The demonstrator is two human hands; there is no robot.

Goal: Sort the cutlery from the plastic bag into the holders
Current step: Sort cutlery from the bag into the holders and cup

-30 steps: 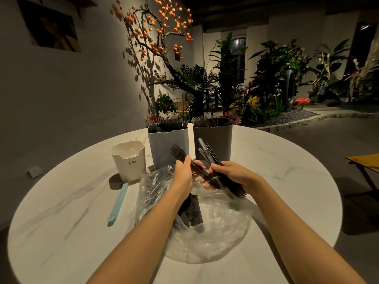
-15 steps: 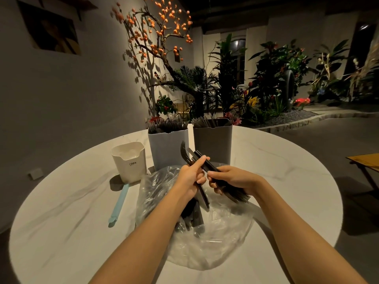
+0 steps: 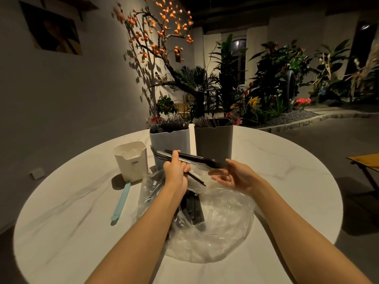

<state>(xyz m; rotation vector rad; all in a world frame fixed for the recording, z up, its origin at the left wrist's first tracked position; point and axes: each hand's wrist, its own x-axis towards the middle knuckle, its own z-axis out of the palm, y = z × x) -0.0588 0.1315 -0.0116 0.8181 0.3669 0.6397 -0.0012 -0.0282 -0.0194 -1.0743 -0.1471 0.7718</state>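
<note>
My left hand (image 3: 176, 171) grips a bundle of black plastic cutlery (image 3: 196, 159), which lies roughly level and points right, just above the clear plastic bag (image 3: 217, 228). More black pieces (image 3: 194, 210) lie inside the bag. My right hand (image 3: 233, 176) hovers beside the bundle's right end with fingers spread and relaxed, holding nothing. Behind the hands stand a pale blue holder (image 3: 170, 144) full of black cutlery and a dark grey holder (image 3: 213, 140) also holding cutlery. A cream holder (image 3: 131, 160) marked CRBW sits to the left.
All of this sits on a round white marble table (image 3: 287, 171). A light blue utensil (image 3: 121, 203) lies flat left of the bag. Plants and a tree with orange fruit stand beyond the table. A wooden table edge (image 3: 365, 160) shows at the right.
The bundle passed from my right hand to my left and swung to lie level. My right hand let go and opened.
</note>
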